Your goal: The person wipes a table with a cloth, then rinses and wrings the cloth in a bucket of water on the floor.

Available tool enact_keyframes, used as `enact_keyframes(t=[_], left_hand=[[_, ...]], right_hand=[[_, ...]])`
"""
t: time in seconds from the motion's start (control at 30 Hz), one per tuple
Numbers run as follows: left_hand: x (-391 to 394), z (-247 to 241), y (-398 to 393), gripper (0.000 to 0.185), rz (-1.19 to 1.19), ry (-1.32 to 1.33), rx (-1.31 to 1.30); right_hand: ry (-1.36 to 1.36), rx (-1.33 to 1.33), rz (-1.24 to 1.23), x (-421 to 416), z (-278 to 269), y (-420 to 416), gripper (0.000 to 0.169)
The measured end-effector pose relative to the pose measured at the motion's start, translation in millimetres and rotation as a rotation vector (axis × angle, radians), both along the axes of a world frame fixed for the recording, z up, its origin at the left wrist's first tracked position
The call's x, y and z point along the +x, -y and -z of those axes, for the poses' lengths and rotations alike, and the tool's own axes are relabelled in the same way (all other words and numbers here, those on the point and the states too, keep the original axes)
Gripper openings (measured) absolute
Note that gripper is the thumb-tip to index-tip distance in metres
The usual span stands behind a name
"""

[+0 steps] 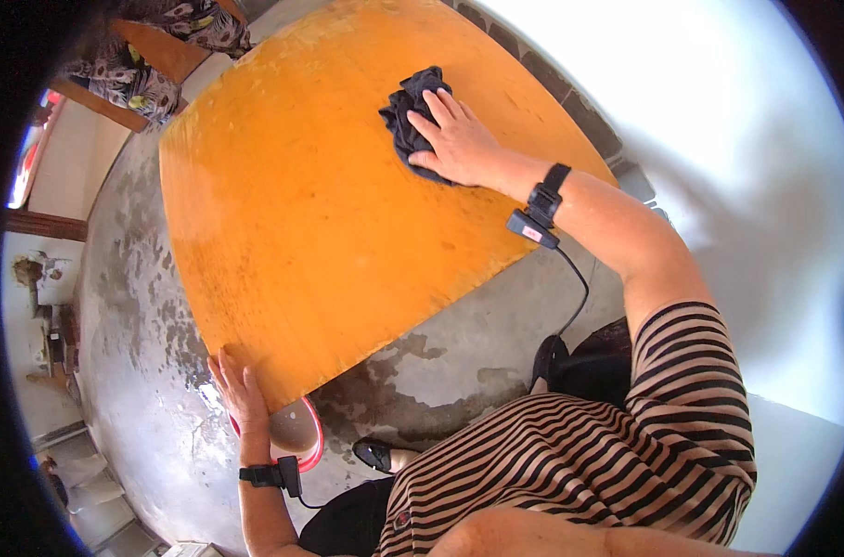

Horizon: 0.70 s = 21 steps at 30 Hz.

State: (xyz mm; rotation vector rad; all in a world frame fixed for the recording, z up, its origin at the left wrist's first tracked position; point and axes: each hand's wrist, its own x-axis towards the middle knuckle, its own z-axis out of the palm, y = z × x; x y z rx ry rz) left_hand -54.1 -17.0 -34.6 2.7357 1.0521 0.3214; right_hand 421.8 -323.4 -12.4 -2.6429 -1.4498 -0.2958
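Note:
A crumpled black cloth (pixel 411 136) lies on a worn orange tabletop (pixel 289 209). My right hand (pixel 460 136) presses it against the surface with spread fingers, toward the far right side. At the near left corner, my left hand (pixel 237 390) rests on the tabletop's edge and holds no loose object. Dark specks and scuffs mark the orange surface, and its near edge is chipped. Each wrist wears a black strap with a small device and a cable.
Below the near left corner, a red-rimmed basin (pixel 296 435) of cloudy liquid is partly hidden. Wet patches darken the concrete floor (pixel 143 313). A white wall (pixel 728 174) runs along the right. Wooden seats with patterned cushions (pixel 126 76) stand at the far left.

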Motion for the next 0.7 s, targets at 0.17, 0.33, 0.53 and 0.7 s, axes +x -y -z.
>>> enact_keyframes(t=[0.17, 0.33, 0.53, 0.7], left_hand=[[3, -7, 8, 0.063, -0.015, 0.126, -0.102], [1, -8, 5, 0.066, 0.008, 0.132, -0.083], [11, -17, 13, 0.059, 0.025, 0.138, -0.097], [7, -16, 12, 0.052, 0.021, 0.154, -0.169]], right_hand=[[-0.006, 0.130, 0.057, 43, 10, -61, 0.060], [-0.019, 0.139, 0.123, 14, -2, -165, 0.067], [-0.099, 0.505, -0.684, -146, 19, -285, 0.031], [-0.162, 0.324, -0.931, -203, 20, -316, 0.026]])
